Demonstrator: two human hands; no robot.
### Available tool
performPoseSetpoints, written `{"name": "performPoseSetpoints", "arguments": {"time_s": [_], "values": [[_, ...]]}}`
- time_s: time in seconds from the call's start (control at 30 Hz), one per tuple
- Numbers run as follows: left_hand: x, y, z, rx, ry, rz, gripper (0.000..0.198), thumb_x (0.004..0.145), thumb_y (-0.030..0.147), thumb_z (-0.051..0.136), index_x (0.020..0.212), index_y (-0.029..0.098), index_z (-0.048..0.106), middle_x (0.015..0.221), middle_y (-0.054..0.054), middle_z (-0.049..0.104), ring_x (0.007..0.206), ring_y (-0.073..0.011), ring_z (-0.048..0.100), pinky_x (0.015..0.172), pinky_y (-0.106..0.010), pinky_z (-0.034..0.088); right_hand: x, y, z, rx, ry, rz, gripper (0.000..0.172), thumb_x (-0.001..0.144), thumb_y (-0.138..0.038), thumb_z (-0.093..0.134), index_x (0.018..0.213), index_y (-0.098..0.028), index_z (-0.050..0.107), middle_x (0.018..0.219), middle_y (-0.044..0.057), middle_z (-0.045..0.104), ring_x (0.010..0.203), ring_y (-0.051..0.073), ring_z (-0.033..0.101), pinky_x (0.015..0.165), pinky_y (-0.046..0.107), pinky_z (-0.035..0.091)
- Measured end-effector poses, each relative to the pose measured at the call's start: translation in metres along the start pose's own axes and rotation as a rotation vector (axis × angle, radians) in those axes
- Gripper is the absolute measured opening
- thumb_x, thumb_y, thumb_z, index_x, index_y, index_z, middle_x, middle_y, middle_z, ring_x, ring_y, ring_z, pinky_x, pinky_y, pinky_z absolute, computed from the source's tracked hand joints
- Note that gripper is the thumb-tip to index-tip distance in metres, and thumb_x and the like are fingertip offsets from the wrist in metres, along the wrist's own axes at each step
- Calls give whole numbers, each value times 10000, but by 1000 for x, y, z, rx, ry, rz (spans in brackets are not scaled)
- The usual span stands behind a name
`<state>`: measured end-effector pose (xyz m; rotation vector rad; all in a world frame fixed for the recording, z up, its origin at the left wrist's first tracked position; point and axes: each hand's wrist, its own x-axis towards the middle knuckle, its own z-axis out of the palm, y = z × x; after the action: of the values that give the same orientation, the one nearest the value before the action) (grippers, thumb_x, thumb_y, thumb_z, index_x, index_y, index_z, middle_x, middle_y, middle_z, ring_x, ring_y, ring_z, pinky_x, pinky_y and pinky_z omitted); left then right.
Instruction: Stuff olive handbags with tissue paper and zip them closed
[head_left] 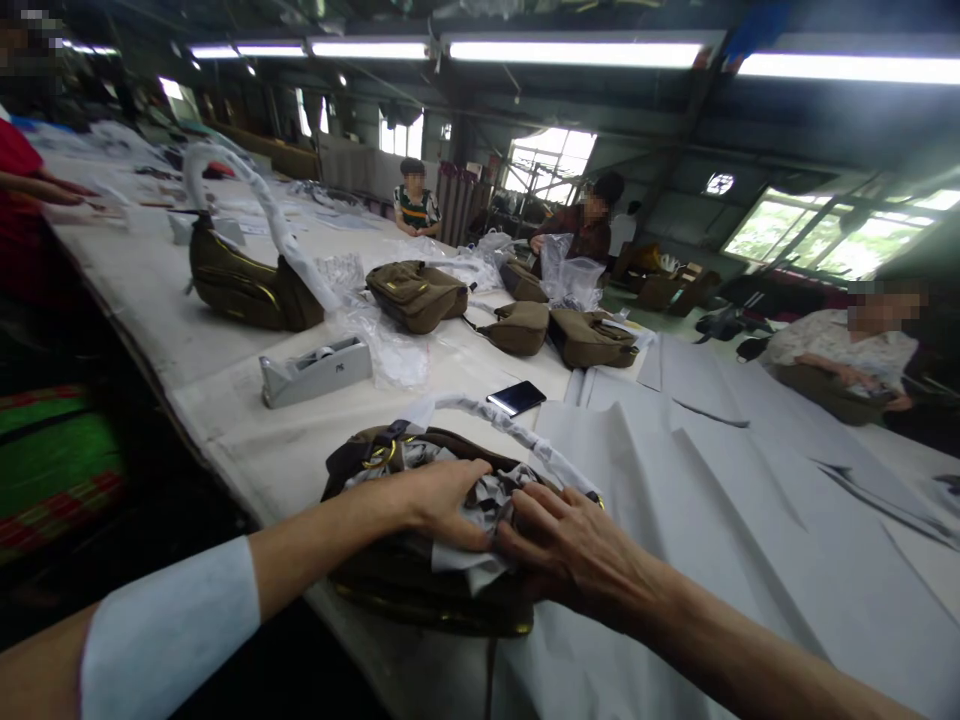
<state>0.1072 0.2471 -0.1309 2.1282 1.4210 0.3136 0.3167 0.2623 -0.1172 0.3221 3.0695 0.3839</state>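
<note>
A dark olive bag (435,605) stands at the near table edge, its top open and full of crumpled whitish paper (491,500). Its strap (517,430) is wrapped in white material and arches behind the opening. My left hand (442,500) lies over the paper from the left, thumb and fingers apart. From the right, my right hand (562,540) presses on the paper at the opening with curled fingers; the fingertips are partly hidden in the folds, so its exact grip is unclear.
Beyond the bag are a grey tape dispenser (319,372) and a phone (517,397). Another bag with a wrapped strap (247,285) stands back left; several brown bags (420,295) lie farther back. Large grey sheets (675,520) cover the right. Several people are around the table.
</note>
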Motion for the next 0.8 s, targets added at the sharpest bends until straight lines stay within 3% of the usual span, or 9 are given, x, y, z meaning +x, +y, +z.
{"name": "performPoseSetpoints", "arguments": {"time_s": [0.07, 0.2, 0.27, 0.37, 0.47, 0.53, 0.6, 0.73, 0.8], "values": [[-10, -1, 1, 139, -10, -85, 519, 649, 348, 667, 1096, 134, 513, 1054, -151, 645, 959, -317, 621, 807, -380, 493, -1, 2, 1, -47, -5, -46, 444, 842, -380, 585, 1230, -217, 443, 1100, 94, 521, 963, 259, 481, 640, 357, 398], [-24, -4, 1, 305, -2, -266, 380, 754, 362, 574, 1044, 123, 523, 913, -194, 666, 856, -380, 643, 699, -453, 499, -9, 8, -2, -49, -35, -113, 222, 928, -221, 431, 1136, -189, 502, 1020, 75, 527, 843, 195, 485, 570, 319, 375], [-31, -5, -3, 294, -6, -222, 342, 775, 392, 550, 1004, 140, 529, 904, -175, 664, 842, -361, 644, 685, -430, 499, -14, 11, -3, -79, -13, -155, 210, 932, -186, 406, 1109, -168, 518, 1023, 83, 532, 852, 197, 485, 610, 329, 392], [-38, -5, -8, 281, -26, -44, 363, 738, 447, 605, 964, 171, 537, 907, -113, 659, 833, -309, 633, 712, -392, 490, -16, 8, -1, -165, 41, -151, 200, 930, -184, 400, 1053, -138, 551, 975, 90, 552, 867, 217, 489, 700, 372, 407], [-40, -5, -7, 415, -73, 59, 387, 696, 401, 667, 980, 150, 591, 961, -130, 652, 910, -330, 604, 875, -491, 416, -12, 2, 7, -219, 34, -105, 187, 911, -170, 415, 970, -123, 587, 963, 97, 572, 864, 224, 502, 762, 392, 403], [-40, -6, -4, 501, -118, 53, 369, 711, 388, 652, 970, 126, 629, 922, -153, 664, 897, -350, 608, 929, -561, 348, -8, -1, 13, -281, 30, -68, 193, 887, -133, 417, 922, -112, 605, 983, 120, 592, 884, 244, 516, 840, 434, 374], [-40, -5, -2, 553, -163, 26, 339, 728, 403, 625, 903, 114, 662, 828, -163, 676, 814, -357, 629, 900, -578, 360, -6, 0, 16, -307, -3, -58, 205, 862, -97, 409, 876, -116, 613, 904, 113, 619, 836, 242, 531, 891, 455, 335], [-48, 3, -9, 572, -214, -66, 399, 771, 496, 535, 710, 129, 679, 688, -173, 666, 714, -378, 637, 762, -531, 440, -5, 11, 11, -64, -182, -113, 145, 807, -115, 476, 713, -181, 566, 572, 3, 562, 552, 159, 464, 829, 365, 341], [-52, 9, -16, 450, -145, -108, 384, 773, 515, 518, 762, 162, 667, 736, -137, 674, 744, -342, 639, 730, -453, 465, -3, 18, 7, 43, -195, -127, 121, 789, -146, 509, 683, -189, 549, 516, -17, 533, 505, 140, 428, 823, 346, 328]]}}
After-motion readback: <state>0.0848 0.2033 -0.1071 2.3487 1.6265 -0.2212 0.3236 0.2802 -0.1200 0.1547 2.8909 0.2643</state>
